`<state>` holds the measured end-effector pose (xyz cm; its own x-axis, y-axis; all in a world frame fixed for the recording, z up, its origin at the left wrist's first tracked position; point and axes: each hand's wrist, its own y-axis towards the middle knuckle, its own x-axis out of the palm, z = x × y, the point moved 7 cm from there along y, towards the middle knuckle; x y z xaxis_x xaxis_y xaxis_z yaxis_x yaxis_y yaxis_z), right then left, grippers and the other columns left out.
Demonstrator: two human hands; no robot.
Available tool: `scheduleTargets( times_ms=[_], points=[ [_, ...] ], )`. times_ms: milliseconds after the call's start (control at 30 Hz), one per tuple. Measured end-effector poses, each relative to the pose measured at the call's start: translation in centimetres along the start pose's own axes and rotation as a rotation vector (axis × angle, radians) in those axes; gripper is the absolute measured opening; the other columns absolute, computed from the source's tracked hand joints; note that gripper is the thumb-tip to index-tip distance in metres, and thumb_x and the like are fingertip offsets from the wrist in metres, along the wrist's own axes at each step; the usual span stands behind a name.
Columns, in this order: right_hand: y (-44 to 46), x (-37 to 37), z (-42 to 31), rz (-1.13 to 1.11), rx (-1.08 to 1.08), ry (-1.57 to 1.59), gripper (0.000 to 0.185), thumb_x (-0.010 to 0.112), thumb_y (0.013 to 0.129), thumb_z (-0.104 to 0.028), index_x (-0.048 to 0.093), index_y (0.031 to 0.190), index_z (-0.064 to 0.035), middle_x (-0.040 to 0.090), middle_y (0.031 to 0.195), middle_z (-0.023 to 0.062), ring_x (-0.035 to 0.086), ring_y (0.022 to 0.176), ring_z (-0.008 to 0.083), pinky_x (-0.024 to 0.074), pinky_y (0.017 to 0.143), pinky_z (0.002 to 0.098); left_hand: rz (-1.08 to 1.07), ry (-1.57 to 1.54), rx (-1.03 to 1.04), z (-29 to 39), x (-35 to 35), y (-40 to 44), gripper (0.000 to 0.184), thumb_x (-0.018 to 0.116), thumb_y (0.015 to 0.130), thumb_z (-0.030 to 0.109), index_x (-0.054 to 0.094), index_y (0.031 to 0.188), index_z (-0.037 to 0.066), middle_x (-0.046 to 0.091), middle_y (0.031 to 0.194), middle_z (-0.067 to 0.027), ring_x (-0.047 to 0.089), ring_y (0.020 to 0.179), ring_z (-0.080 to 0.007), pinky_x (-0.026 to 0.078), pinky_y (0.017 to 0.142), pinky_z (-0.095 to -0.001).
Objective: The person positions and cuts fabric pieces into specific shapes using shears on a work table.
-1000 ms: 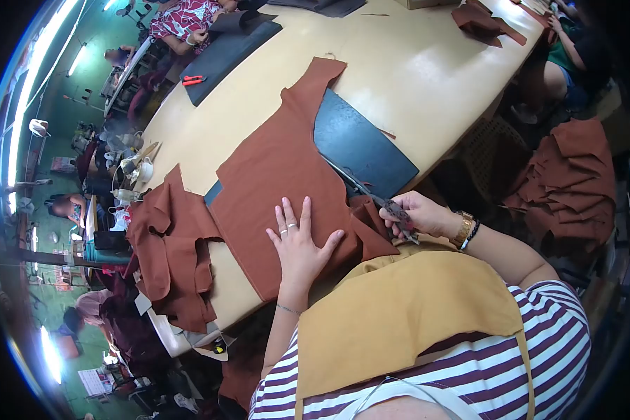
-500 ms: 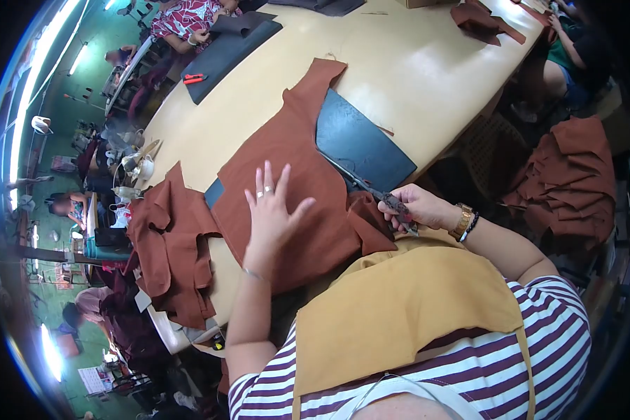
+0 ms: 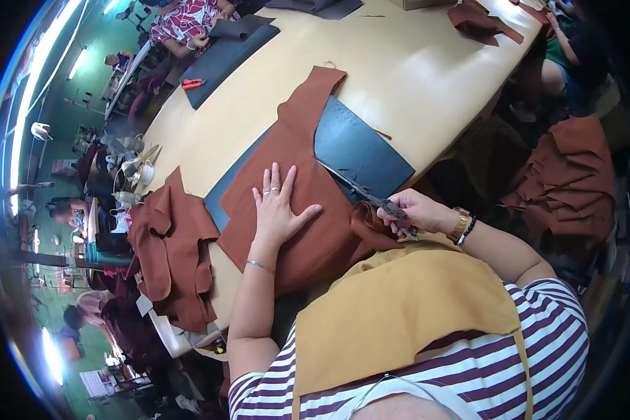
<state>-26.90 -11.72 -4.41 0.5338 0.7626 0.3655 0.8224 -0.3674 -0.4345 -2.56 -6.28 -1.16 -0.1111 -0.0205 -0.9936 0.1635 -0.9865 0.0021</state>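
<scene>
A rust-brown cloth piece [image 3: 294, 150] lies over a dark blue-grey board [image 3: 360, 143] on the pale table [image 3: 224, 105]. My left hand [image 3: 280, 210] rests on the cloth with its fingers spread and holds nothing. My right hand [image 3: 409, 211] grips the handles of dark scissors [image 3: 360, 190] at the cloth's right edge. The blades point up and left, alongside the cloth and over the board. Bunched cloth lies just left of my right hand.
More brown cloth [image 3: 171, 252] is heaped at the table's left end. A large cloth pile [image 3: 567, 182] sits at the right. A red tool [image 3: 192, 83] lies on another dark board [image 3: 224, 59] at upper left. Other people are at the far edges.
My left hand lifted off the cloth, moved up and left, and is down on it again. The cloth has shifted to the right, baring more of the board on its left side.
</scene>
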Motion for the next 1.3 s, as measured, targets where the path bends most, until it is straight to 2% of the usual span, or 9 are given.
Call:
scheduleTargets(
  times_ms=[367, 567, 600, 633, 700, 733, 833, 967, 1300],
  points=[
    [0.4, -0.3, 0.5, -0.045, 0.080, -0.002, 0.028, 0.062, 0.091, -0.029, 0.061, 0.074, -0.0070, 0.058, 0.062, 0.0001, 0.056, 0.052, 0.0074, 0.0462, 0.051, 0.0217, -0.014, -0.044, -0.101, 2.3, -0.2, -2.5, 0.099, 0.061, 0.071, 0.070, 0.027, 0.148, 0.018, 0.014, 0.154, -0.0191, 0.011, 0.142, -0.0376, 0.012, 0.107, -0.0654],
    [-0.5, -0.4, 0.1, -0.090, 0.057, 0.001, 0.026, 0.063, 0.091, -0.028, 0.062, 0.077, -0.0061, 0.060, 0.066, 0.0002, 0.058, 0.056, 0.0076, 0.0484, 0.054, 0.0213, -0.040, -0.058, -0.121, 1.4, -0.5, -1.1, 0.081, 0.054, 0.082, 0.063, 0.033, 0.145, 0.016, 0.016, 0.153, -0.0205, 0.012, 0.141, -0.0407, 0.012, 0.103, -0.0697],
    [-0.4, -0.5, 0.2, -0.089, 0.069, -0.017, 0.026, 0.063, 0.091, -0.028, 0.062, 0.077, -0.0060, 0.060, 0.067, 0.0003, 0.059, 0.056, 0.0077, 0.0485, 0.054, 0.0214, 0.020, 0.035, -0.052, 0.9, -1.0, 0.0, 0.074, 0.052, 0.086, 0.058, 0.035, 0.144, 0.015, 0.017, 0.153, -0.0203, 0.013, 0.141, -0.0411, 0.013, 0.102, -0.0709],
    [-0.4, -0.5, 0.3, -0.089, 0.081, -0.036, 0.027, 0.063, 0.090, -0.029, 0.062, 0.076, -0.0058, 0.060, 0.067, 0.0004, 0.059, 0.057, 0.0078, 0.0487, 0.054, 0.0215, 0.085, 0.081, 0.043, 0.1, -1.3, 1.3, 0.077, 0.054, 0.083, 0.060, 0.035, 0.143, 0.016, 0.018, 0.153, -0.0201, 0.014, 0.141, -0.0405, 0.013, 0.104, -0.0686],
    [-0.3, -0.4, 0.4, -0.067, 0.111, -0.001, 0.029, 0.064, 0.090, -0.030, 0.062, 0.074, -0.0058, 0.059, 0.065, 0.0003, 0.059, 0.056, 0.0082, 0.0483, 0.054, 0.0213, 0.046, 0.087, 0.174, -0.2, -2.5, 3.7, 0.083, 0.056, 0.079, 0.065, 0.036, 0.143, 0.016, 0.017, 0.153, -0.0192, 0.015, 0.141, -0.0387, 0.013, 0.107, -0.0641],
    [-0.2, -0.5, 0.4, -0.052, 0.122, 0.017, 0.030, 0.064, 0.090, -0.031, 0.062, 0.074, -0.0058, 0.059, 0.064, 0.0003, 0.059, 0.056, 0.0084, 0.0481, 0.054, 0.0212, 0.001, 0.130, 0.216, -0.8, -2.1, 4.8, 0.093, 0.057, 0.073, 0.071, 0.033, 0.145, 0.017, 0.016, 0.154, -0.0170, 0.014, 0.142, -0.0364, 0.013, 0.110, -0.0600],
    [0.4, -0.2, 0.3, -0.055, 0.082, 0.005, 0.031, 0.065, 0.089, -0.032, 0.061, 0.072, -0.0057, 0.059, 0.063, 0.0001, 0.059, 0.056, 0.0089, 0.0481, 0.053, 0.0211, -0.116, 0.082, 0.288, -1.3, -0.5, 6.2, 0.102, 0.057, 0.069, 0.075, 0.026, 0.148, 0.018, 0.013, 0.156, -0.0134, 0.011, 0.143, -0.0341, 0.012, 0.110, -0.0611],
    [0.1, -0.2, 0.2, -0.069, 0.053, 0.005, 0.027, 0.064, 0.089, -0.029, 0.063, 0.077, -0.0053, 0.061, 0.069, 0.0018, 0.061, 0.058, 0.0097, 0.0504, 0.055, 0.0236, -0.088, 0.047, 0.245, -1.8, 0.0, 5.7, 0.103, 0.055, 0.069, 0.076, 0.023, 0.149, 0.019, 0.013, 0.156, -0.0124, 0.009, 0.144, -0.0327, 0.011, 0.110, -0.0613],
    [0.6, -0.3, 0.4, -0.054, 0.085, -0.012, 0.028, 0.065, 0.089, -0.030, 0.062, 0.075, -0.0059, 0.059, 0.067, 0.0014, 0.060, 0.058, 0.0092, 0.0497, 0.055, 0.0231, -0.029, 0.081, 0.107, -0.5, 0.3, 3.3, 0.101, 0.053, 0.071, 0.076, 0.023, 0.149, 0.018, 0.013, 0.156, -0.0137, 0.011, 0.144, -0.0330, 0.012, 0.107, -0.0648]
  ],
)
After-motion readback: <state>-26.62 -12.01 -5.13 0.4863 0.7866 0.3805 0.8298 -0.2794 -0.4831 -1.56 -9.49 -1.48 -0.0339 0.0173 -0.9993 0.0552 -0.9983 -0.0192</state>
